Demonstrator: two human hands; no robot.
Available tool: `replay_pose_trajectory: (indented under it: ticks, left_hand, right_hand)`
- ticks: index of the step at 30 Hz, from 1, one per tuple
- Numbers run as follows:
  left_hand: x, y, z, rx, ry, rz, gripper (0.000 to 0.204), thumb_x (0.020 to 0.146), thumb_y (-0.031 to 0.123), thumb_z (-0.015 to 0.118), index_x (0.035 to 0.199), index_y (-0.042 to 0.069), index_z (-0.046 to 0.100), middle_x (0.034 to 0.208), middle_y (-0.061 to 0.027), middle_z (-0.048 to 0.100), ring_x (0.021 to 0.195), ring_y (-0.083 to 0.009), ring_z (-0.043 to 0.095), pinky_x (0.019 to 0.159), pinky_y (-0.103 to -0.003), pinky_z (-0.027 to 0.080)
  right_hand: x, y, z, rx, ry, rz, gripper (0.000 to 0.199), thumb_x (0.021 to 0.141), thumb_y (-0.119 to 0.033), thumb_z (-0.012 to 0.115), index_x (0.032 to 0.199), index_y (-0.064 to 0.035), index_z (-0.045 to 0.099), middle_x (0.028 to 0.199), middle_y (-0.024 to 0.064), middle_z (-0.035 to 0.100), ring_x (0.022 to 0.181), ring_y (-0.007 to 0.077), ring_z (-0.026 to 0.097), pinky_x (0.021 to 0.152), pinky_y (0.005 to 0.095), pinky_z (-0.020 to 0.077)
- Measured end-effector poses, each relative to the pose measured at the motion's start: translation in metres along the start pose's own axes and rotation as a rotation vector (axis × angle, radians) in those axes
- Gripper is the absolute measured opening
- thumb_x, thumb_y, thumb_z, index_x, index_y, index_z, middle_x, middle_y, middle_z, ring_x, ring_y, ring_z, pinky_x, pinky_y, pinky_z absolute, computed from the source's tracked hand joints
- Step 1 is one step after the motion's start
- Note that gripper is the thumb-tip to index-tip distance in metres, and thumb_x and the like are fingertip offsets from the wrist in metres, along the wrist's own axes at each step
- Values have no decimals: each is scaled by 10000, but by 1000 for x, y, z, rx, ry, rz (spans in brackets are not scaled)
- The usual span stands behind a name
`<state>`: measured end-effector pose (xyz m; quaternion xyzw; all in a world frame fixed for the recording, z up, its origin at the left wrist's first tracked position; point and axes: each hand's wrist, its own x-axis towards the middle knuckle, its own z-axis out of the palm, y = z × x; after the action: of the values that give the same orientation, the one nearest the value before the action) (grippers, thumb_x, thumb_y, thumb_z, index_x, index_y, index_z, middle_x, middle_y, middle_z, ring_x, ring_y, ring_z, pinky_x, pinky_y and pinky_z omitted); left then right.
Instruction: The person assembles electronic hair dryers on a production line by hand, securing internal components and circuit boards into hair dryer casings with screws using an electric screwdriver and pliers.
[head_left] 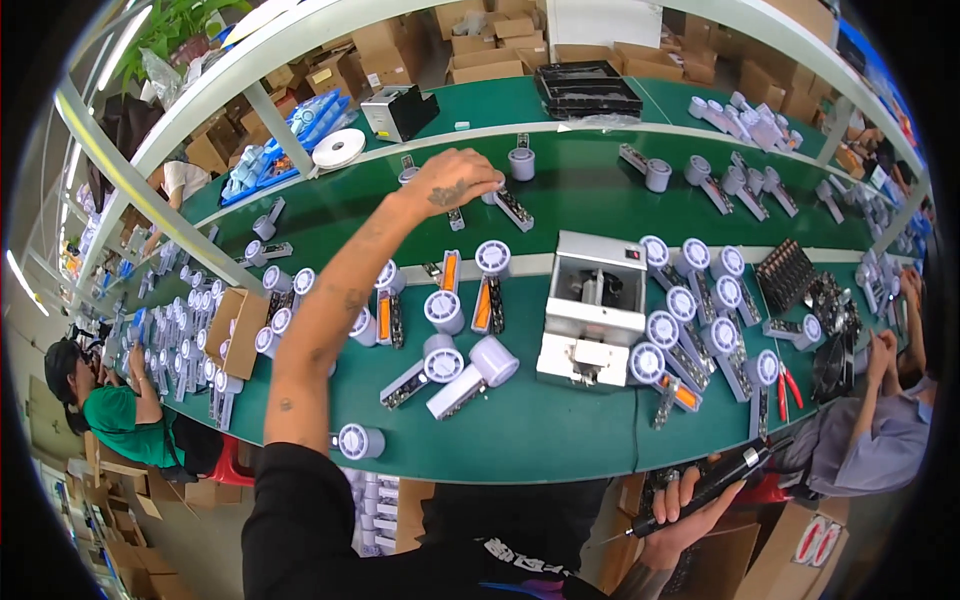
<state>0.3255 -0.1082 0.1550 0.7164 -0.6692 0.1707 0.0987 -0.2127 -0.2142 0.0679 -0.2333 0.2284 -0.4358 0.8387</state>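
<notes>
1. Left hand is reaching to 12 o'clock, fingers closing on a handheld fan on the green belt.
2. Right hand at 5 o'clock is clamping a black electric screwdriver.
3. Better lifting the fan squarely, by its handle.

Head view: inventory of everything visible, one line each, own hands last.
Handheld fan units: dozens, white and grey, some with orange parts, spread over the near belt.
Belts: two, green, near one and far one.
Box-shaped machine: one, white, middle of the near belt.
Tape roll: one, white, far shelf.
Trays: a stack, black, far shelf.
Cardboard boxes: many, brown, behind the line.
Open carton: one, brown, left on the near belt.
Co-workers: one in green at left, one in grey at right.
Left hand: stretched to the far belt, on a fan unit.
Right hand: gripping a black screwdriver.
</notes>
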Motion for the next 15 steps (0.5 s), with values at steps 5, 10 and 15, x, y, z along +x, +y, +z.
replay_pose_trajectory:
  ticks: [5, 10, 15]
  left_hand:
    - [-13, -95, 64, 34, -281, -382, 673, 814, -17, 629, 1445, 144, 462, 1456, -137, 486, 1267, -335, 509, 1085, -411, 433]
    - [-36, -138, 77, 344, -440, -185, 705, 737, -27, 665, 1392, 185, 518, 1418, -93, 499, 1337, -330, 438, 1081, -420, 433]
    - [-54, -166, 100, -43, -453, -210, 598, 726, 2, 712, 1277, 198, 589, 1181, -92, 583, 1163, -339, 575, 940, -424, 507]
  right_hand:
    - [7, 15, 20, -8, 168, 9, 580, 1035, -597, 321, 1304, -98, 446, 637, 11, 393, 369, 89, 327, 307, 232, 281]
    - [13, 27, 28, -6, 245, 5, 589, 1041, -589, 306, 1311, -93, 474, 643, 15, 404, 365, 86, 328, 299, 228, 274]
    - [13, 19, 35, -124, 323, -47, 586, 1041, -588, 306, 1291, -89, 484, 615, 2, 381, 355, 78, 308, 288, 224, 260]
